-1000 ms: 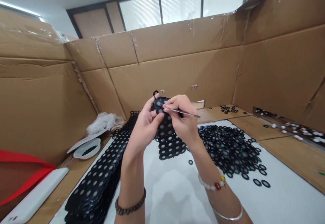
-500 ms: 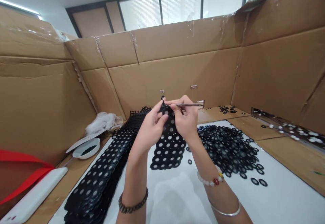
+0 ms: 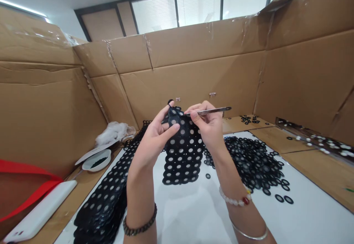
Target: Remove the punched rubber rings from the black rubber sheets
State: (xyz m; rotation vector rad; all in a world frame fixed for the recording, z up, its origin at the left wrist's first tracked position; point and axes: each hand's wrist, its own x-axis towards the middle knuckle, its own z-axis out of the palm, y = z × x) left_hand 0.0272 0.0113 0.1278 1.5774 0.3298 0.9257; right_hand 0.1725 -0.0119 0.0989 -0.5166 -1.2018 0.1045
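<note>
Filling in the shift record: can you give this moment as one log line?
left hand: holds punched black sheet up | right hand: grips metal tweezers at sheet's top | loose black rings: piled at right

No readable text, labels or numbers anywhere in view.

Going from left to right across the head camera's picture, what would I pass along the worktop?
White phone → white bowl → stack of punched black sheets → left hand holding a black sheet → right hand with tweezers → heap of black rings.
</note>
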